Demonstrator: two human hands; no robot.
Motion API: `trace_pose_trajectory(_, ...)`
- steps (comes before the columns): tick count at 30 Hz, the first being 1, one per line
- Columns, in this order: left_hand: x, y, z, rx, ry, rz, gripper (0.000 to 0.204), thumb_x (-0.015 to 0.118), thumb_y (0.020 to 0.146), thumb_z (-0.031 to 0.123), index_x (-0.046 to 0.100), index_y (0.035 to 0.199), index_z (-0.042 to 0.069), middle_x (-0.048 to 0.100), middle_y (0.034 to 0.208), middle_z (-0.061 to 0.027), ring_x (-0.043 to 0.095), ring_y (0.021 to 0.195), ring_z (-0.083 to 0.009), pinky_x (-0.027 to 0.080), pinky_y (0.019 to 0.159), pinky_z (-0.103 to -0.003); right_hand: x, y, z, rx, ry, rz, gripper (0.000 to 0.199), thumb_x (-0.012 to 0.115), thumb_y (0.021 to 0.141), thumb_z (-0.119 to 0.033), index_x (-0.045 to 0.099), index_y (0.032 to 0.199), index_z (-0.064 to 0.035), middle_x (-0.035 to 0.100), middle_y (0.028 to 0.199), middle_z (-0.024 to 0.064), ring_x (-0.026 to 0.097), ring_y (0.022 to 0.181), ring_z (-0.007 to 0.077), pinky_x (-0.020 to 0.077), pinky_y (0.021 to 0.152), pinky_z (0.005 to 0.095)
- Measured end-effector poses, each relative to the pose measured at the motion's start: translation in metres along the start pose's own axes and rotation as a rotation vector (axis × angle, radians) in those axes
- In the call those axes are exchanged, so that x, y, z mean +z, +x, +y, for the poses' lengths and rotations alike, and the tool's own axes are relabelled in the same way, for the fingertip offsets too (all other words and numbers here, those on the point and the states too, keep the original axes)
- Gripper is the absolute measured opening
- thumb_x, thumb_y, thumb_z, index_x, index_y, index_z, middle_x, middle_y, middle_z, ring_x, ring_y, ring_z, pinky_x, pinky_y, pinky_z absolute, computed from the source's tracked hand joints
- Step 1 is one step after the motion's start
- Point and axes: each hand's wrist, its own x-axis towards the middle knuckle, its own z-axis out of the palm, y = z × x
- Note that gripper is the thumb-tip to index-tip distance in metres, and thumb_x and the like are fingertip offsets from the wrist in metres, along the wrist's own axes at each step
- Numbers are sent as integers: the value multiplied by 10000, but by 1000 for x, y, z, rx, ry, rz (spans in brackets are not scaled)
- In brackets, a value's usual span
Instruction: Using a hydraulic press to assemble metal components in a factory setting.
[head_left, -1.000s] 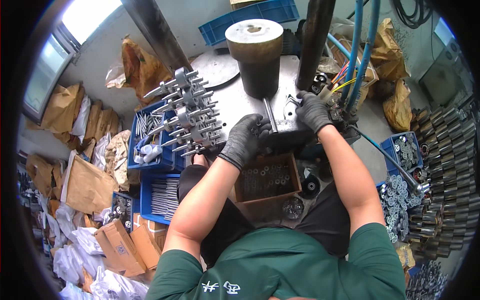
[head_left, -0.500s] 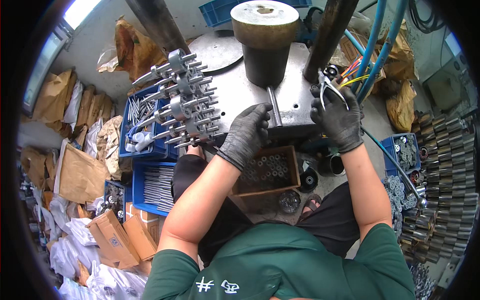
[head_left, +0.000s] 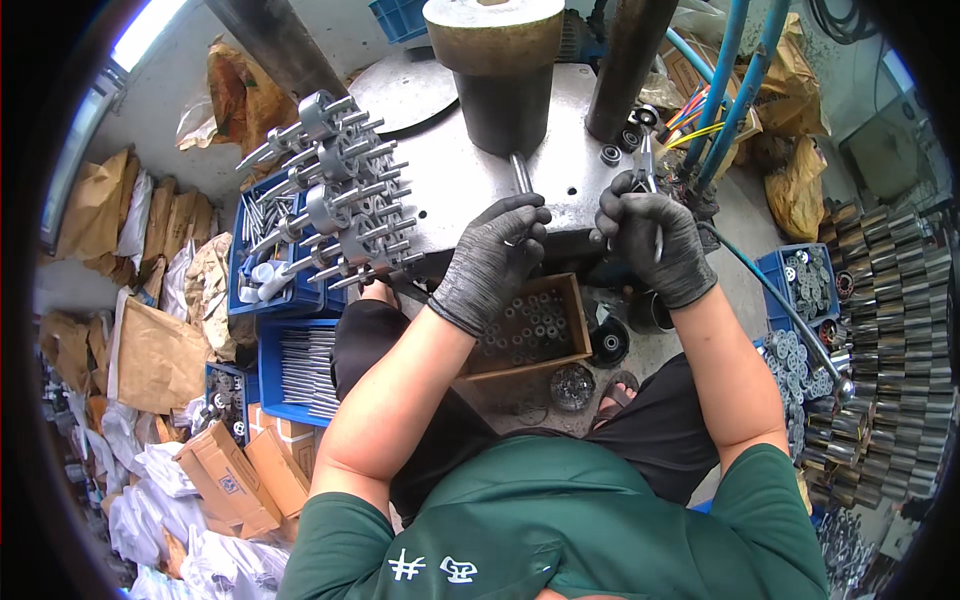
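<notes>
Grey-gloved left hand (head_left: 492, 262) closes its fingertips on a steel rod (head_left: 521, 172) lying on the press table (head_left: 450, 195) at upper centre. Right hand (head_left: 655, 243), just beside it, grips pliers (head_left: 647, 165) upright.

A slim steel rod (head_left: 521, 172) lies on the grey metal bench (head_left: 440, 190) just in front of the thick dark cylinder (head_left: 497, 70), running from the cylinder's foot toward the person. It is round, bare and shiny; its near end disappears under the fingertips of the left hand (head_left: 490, 262), which is gloved in dark grey knit and curled over the bench's front edge.

The right hand (head_left: 655, 243) — gloved the same way — holds a pair of thin metal pliers (head_left: 648, 178), closed around the handles. The tool stands nearly upright, its narrow jaws pointing up and away — toward small dark rings on the bench.
</notes>
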Motion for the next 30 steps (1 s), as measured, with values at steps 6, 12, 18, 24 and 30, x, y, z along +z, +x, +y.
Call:
trace_pose_trajectory(6, -18, 13, -14, -15, 111, -73, 211, 627, 974, 154, 618, 1155, 46, 613, 898, -27, 581, 735, -111, 488, 610, -232, 14, -5, 8, -252, -938, 222, 234, 681, 824, -50, 611, 1046, -26, 657, 897, 56, 632, 780, 155, 521, 741, 294)
trace_pose_trajectory(12, -3, 2, -23, -35, 192, -34, 184, 658, 940, 109, 639, 1108, 38, 614, 868, -23, 572, 726, -105, 491, 627, -232, 28, -8, 15, -370, -1526, 175, 176, 711, 798, -75, 623, 949, -55, 674, 812, 72, 652, 733, 153, 531, 689, 309)
trace_pose_trajectory(18, -12, 6, -32, -69, 159, -204, 152, 664, 925, 82, 630, 1069, 45, 609, 867, -19, 571, 713, -96, 488, 615, -213, 29, -10, 16, -387, -1649, 129, 143, 707, 807, -83, 605, 905, -67, 621, 729, 79, 601, 640, 162, 501, 614, 326)
trace_pose_trajectory(24, -21, 12, -36, -155, 23, -297, 178, 664, 924, 120, 615, 1079, 46, 613, 925, -31, 581, 739, -101, 494, 616, -218, 31, -8, 13, -361, -1625, 143, 137, 700, 812, -63, 596, 902, -59, 620, 745, 67, 593, 669, 147, 505, 641, 318)
trace_pose_trajectory(30, -17, 9, -31, -164, -23, -250, 278, 682, 926, 205, 607, 1147, 53, 628, 984, -56, 596, 811, -128, 507, 665, -216, 28, -9, 10, -204, -986, 230, 200, 705, 835, -7, 599, 1004, -8, 654, 878, 55, 637, 822, 130, 550, 763, 286)
